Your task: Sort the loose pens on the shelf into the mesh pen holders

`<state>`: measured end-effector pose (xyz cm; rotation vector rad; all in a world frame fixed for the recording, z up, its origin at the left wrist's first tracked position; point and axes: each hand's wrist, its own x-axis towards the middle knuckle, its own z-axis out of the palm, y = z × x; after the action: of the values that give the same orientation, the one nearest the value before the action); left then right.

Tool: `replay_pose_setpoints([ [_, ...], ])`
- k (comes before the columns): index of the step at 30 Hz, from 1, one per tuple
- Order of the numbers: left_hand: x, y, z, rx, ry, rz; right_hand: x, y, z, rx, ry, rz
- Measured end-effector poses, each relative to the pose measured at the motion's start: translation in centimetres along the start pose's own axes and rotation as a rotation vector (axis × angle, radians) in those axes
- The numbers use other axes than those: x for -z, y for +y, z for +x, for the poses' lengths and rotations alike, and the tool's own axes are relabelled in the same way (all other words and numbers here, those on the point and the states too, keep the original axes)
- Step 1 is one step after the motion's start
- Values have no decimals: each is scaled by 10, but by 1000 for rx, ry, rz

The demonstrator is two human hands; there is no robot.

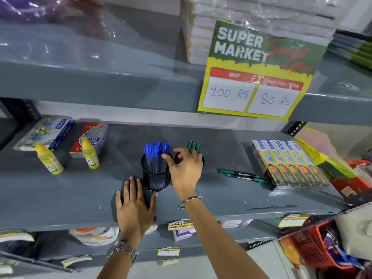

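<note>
Pens, two green-capped, lie loose on my grey metal shelf; right hand cups the second mesh holder, fingers curled, left hand flat, open.

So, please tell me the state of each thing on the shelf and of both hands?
Blue pens: standing in left holder.
Right holder: mostly hidden by right hand, green pens inside.
Two green pens: lying loose on shelf.
Left hand: flat, empty.
Glue bottles: upright, capped.
</note>
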<state>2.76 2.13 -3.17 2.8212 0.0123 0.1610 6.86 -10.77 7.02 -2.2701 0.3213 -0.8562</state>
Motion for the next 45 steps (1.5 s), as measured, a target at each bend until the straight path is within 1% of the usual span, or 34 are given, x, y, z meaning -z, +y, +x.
replay_pose_setpoints([
  [1, 1, 0, 0, -1, 12, 1, 7, 9, 0, 27, 48, -17],
  [3, 1, 2, -1, -12, 21, 22, 28, 36, -1, 9, 102, -54],
  [6, 0, 2, -1, -20, 23, 44, 60, 99, -3, -83, 92, -202],
  [9, -3, 0, -1, -19, 30, 49, 84, 154, -3, -141, -35, -382],
  [11, -3, 1, 0, -18, 38, 48, 93, 175, 1, -121, -136, -479],
  [16, -4, 0, -1, -20, 50, 75, 82, 184, 14, 38, -335, -607],
  [19, -6, 0, 0, -14, 49, 88, 71, 185, 19, 64, -376, -604],
  [21, -6, 1, 1, -10, 52, 92, 67, 185, 18, 63, -374, -572],
  [25, -5, 2, 1, -18, 54, 93, 64, 181, 7, 148, -361, -470],
  [31, -2, 5, -1, -14, 31, 73, 64, 159, -9, 375, -312, -250],
  [33, -1, 5, -1, -11, 29, 72, 69, 145, -7, 371, -231, -178],
  [37, 0, 4, -2, -8, 24, 61, 92, 104, 9, 283, 63, 3],
  [39, 2, 5, -2, -6, 22, 54, 103, 77, 18, 278, 169, 102],
  [42, 3, 6, -1, -3, 16, 49, 115, 27, 30, 283, 249, 280],
  [45, 3, 3, -2, 11, 7, 50, 108, -19, 39, 250, 249, 424],
])
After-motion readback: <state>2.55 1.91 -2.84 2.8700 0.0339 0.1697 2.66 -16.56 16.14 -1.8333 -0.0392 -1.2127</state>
